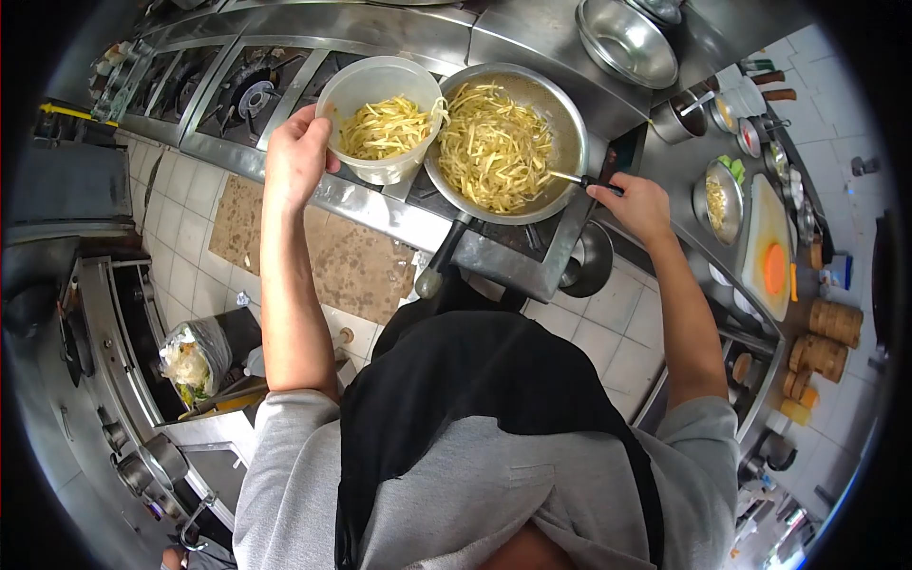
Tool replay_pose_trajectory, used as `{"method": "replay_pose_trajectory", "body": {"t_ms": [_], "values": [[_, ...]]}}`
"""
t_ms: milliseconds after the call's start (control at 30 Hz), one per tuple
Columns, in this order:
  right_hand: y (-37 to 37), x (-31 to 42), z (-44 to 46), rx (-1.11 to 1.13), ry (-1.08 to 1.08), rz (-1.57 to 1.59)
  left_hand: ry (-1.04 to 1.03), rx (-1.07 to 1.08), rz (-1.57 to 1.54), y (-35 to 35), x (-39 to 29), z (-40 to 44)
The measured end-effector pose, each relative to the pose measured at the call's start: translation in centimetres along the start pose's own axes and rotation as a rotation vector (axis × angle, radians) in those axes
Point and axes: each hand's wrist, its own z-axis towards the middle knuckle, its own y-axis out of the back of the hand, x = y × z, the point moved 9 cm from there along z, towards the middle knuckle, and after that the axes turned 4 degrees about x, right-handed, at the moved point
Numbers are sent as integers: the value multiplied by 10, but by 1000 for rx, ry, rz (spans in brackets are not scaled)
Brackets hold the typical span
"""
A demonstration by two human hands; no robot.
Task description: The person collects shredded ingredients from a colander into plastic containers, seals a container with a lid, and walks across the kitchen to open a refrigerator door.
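My left hand (302,157) grips the rim of a translucent plastic tub (372,78), tilted beside the pan. Pale yellow strips (385,128) lie in the tub, and a few hang over its right edge. A wide metal frying pan (562,104) stands on the stove, filled with similar cooked-looking strips (494,147). Its long handle (445,256) points toward my apron. My right hand (635,204) is closed around the black handle of a utensil (598,184). The utensil's metal shaft reaches into the pan; its working end is hidden among the strips.
Gas burners (255,97) run along the stove to the left. A large metal bowl (632,47) sits behind the pan on the right. On the right counter are a small bowl of food (717,204) and a cutting board (765,228) with an orange piece (775,269).
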Motion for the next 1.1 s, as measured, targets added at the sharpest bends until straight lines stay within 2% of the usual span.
{"method": "replay_pose_trajectory", "body": {"t_ms": [333,633,767,900,967,1033,1100], "values": [[39,-17,-4,16,-136,64,-19,30,5,-17,-12,-4],[123,1,-13,-4,-140,-62,-19,80,16,-31,-19,1],[178,17,-19,-109,-114,13,-17,147,125,-50,-22,17],[215,61,-26,-194,-98,-76,-46,206,160,-81,-25,36],[211,85,-26,-227,-39,-147,-41,222,149,-93,-34,36],[201,121,-30,-434,242,-315,-53,231,145,-103,-31,42],[185,140,-31,-455,340,-348,-61,245,146,-109,-34,42]]}}
